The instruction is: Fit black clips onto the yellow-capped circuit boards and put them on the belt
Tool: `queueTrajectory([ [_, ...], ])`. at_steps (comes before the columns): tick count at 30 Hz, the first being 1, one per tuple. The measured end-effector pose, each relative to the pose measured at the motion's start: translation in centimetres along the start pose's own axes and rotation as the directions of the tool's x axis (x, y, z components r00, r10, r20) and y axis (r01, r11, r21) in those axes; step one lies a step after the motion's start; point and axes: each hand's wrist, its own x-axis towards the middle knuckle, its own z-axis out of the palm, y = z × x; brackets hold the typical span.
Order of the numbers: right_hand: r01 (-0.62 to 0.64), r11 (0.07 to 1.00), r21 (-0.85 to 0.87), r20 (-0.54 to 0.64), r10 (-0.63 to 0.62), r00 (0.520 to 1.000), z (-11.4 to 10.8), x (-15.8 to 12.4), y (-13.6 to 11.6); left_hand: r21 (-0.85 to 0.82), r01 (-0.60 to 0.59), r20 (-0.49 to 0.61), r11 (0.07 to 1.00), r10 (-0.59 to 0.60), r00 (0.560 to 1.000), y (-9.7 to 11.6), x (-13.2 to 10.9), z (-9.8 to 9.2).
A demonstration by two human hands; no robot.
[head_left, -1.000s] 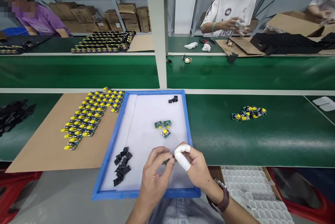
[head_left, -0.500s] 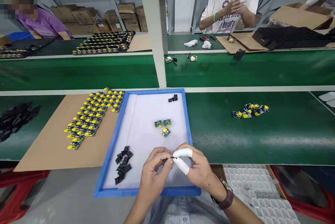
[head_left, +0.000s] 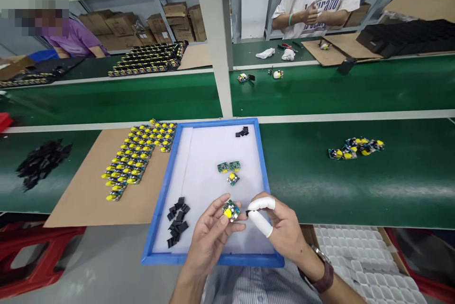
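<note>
My left hand (head_left: 211, 230) holds a small circuit board (head_left: 232, 211) with a yellow part on it, over the near end of a blue-rimmed white tray (head_left: 202, 147). Just to its right, my right hand (head_left: 279, 221) pinches a small black piece (head_left: 248, 213) between thumb and forefinger, both in white finger covers. The black piece is apart from the board, close to the left fingertips. Two green boards (head_left: 229, 166) and one yellow-topped board (head_left: 233, 179) lie mid-tray. Loose black pieces (head_left: 177, 222) are scattered at the tray's left, with a few more black pieces (head_left: 242, 132) at its far right corner.
Rows of yellow-topped boards (head_left: 135, 157) stand on cardboard (head_left: 81, 199) left of the tray. Black pieces (head_left: 44, 161) are heaped farther left. More boards (head_left: 355, 148) lie on the green bench at right. Two people (head_left: 316, 5) (head_left: 76, 38) are across the conveyor (head_left: 320, 90).
My hands have moved apart. The left now shows the board's yellow-part side, and the right holds the black piece away from it. The view has shifted slightly.
</note>
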Motion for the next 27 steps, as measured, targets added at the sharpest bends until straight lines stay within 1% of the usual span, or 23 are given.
queueTrajectory([
  [2,-0.006,1.000,0.008,0.006,0.006,1.000,0.1,0.0,0.1,0.106,-0.047,-0.007,0.993,0.048,0.999,-0.3,0.0,-0.3],
  [3,-0.009,1.000,0.014,0.007,0.009,1.000,0.0,0.0,0.1,0.203,-0.095,-0.012,0.974,0.100,0.995,-0.4,0.0,-0.4],
  [4,-0.012,1.000,0.022,0.005,0.011,1.000,0.0,0.0,0.2,0.325,-0.151,-0.011,0.934,0.163,0.987,-0.5,-0.1,-0.5],
  [6,-0.012,0.999,0.038,-0.006,0.012,1.000,0.1,0.0,0.4,0.560,-0.253,0.025,0.789,0.289,0.957,-0.6,-0.2,-0.5],
  [7,-0.013,0.999,0.044,-0.012,0.013,1.000,0.1,-0.1,0.5,0.633,-0.287,0.053,0.719,0.329,0.943,-0.7,-0.3,-0.5],
  [8,-0.016,0.999,0.045,-0.014,0.017,1.000,0.3,-0.1,0.6,0.668,-0.311,0.076,0.676,0.354,0.932,-0.8,-0.3,-0.3],
  [9,-0.025,0.999,0.044,-0.014,0.026,1.000,0.4,-0.2,0.7,0.675,-0.326,0.089,0.662,0.365,0.927,-0.8,-0.4,-0.2],
  [12,-0.121,0.991,0.061,-0.011,0.122,0.992,1.0,-0.3,1.2,0.666,-0.335,0.081,0.666,0.382,0.921,-1.1,-0.4,0.1],
  [13,-0.161,0.984,0.076,-0.020,0.163,0.986,1.1,-0.3,1.4,0.686,-0.336,0.074,0.645,0.397,0.915,-1.2,-0.3,0.0],
  [14,-0.197,0.976,0.088,-0.036,0.201,0.979,1.0,-0.3,1.6,0.722,-0.340,0.071,0.602,0.425,0.903,-1.2,-0.3,-0.1],
  [15,-0.222,0.970,0.098,-0.067,0.229,0.971,0.9,-0.2,1.8,0.768,-0.345,0.074,0.540,0.459,0.885,-1.2,-0.2,-0.3],
  [17,-0.241,0.965,0.104,-0.154,0.255,0.955,0.2,-0.1,2.2,0.855,-0.345,0.108,0.386,0.519,0.848,-1.1,-0.1,-0.9],
  [18,-0.243,0.964,0.104,-0.195,0.260,0.946,-0.2,-0.1,2.3,0.889,-0.338,0.132,0.310,0.533,0.836,-1.0,0.0,-1.3],
  [19,-0.243,0.964,0.106,-0.228,0.262,0.938,-0.6,-0.1,2.5,0.911,-0.330,0.157,0.246,0.533,0.831,-1.0,0.1,-1.6],
  [21,-0.241,0.964,0.110,-0.254,0.262,0.931,-1.3,-0.1,2.6,0.929,-0.327,0.204,0.175,0.495,0.845,-0.8,0.2,-2.2],
  [23,-0.239,0.966,0.102,-0.232,0.256,0.938,-1.4,-0.2,2.7,0.925,-0.344,0.248,0.158,0.435,0.865,-0.8,0.4,-2.5],
  [24,-0.234,0.967,0.097,-0.210,0.250,0.945,-1.3,-0.3,2.6,0.921,-0.353,0.261,0.166,0.412,0.873,-0.9,0.4,-2.5],
  [26,-0.220,0.972,0.085,-0.146,0.231,0.962,-0.8,-0.4,2.5,0.908,-0.352,0.245,0.226,0.395,0.886,-1.0,0.4,-2.3],
  [27,-0.212,0.974,0.082,-0.112,0.220,0.969,-0.5,-0.4,2.4,0.895,-0.345,0.217,0.284,0.399,0.891,-1.0,0.3,-2.2],
])
